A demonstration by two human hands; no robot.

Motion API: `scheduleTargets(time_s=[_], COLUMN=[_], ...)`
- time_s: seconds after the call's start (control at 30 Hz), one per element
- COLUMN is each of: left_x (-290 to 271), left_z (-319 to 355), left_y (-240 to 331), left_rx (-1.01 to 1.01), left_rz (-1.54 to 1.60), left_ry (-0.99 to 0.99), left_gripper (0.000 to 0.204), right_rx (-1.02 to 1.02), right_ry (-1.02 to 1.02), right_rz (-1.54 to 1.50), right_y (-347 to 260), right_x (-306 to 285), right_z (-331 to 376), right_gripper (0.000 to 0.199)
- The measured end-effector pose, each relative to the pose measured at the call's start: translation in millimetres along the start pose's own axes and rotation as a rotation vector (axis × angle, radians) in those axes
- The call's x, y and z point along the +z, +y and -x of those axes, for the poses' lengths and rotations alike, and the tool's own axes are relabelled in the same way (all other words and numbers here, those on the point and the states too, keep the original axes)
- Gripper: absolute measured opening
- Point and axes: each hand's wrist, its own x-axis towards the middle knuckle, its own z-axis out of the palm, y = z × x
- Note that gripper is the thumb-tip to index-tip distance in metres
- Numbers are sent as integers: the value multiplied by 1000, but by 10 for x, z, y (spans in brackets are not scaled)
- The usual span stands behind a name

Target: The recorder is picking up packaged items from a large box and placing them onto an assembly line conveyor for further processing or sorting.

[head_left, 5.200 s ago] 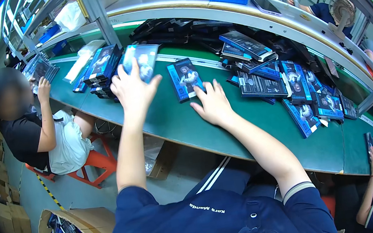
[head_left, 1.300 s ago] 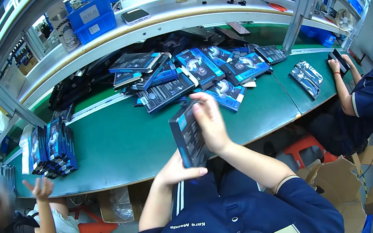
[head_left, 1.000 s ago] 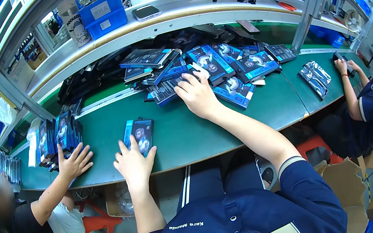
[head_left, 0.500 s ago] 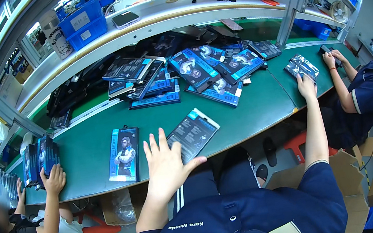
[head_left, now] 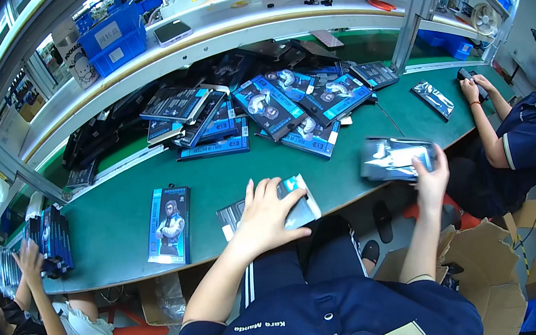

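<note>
My right hand (head_left: 431, 175) grips a flat, dark package in shiny wrapping (head_left: 393, 158), blurred by motion, above the right part of the table. My left hand (head_left: 264, 212) lies across a flat dark retail box (head_left: 232, 215) at the near table edge. Its fingers reach over the far side, and its thumb is by the near side. The box's pale right end shows beyond the hand. To the left, a blue and black retail box (head_left: 170, 226) with a printed figure lies face up. Another shiny-wrapped package (head_left: 434, 101) rests farther right.
Retail boxes (head_left: 269, 105) are heaped at the back of the green table (head_left: 111, 224). Above runs a white shelf (head_left: 215, 34) with a phone (head_left: 173, 32) and blue bins (head_left: 117, 45). A co-worker at left is beside stacked boxes (head_left: 52, 242); another at right handles a dark item.
My right hand has come back leftward and nearer, bringing a shiny-wrapped package. My left hand has lowered onto the dark box, which now lies turned more sideways. The left co-worker's hand has lifted.
</note>
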Motion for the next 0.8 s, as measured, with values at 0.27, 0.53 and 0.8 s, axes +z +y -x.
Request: scheduleTargets(time_s=[0.27,0.53,0.8], left_x=[-382,-435,-652], left_z=[40,159,261], left_y=[175,52,43], left_rx=[121,263,247], left_rz=[338,435,234], left_ry=[701,658,433], left_gripper=[108,114,129], right_rx=[530,444,-252], right_ry=[-669,-408,-724], right_rz=[-566,-787,-329], right_y=[-1084,-1322,-1980], right_x=[895,1114,775], right_z=[483,776,416], right_gripper=[64,61,77])
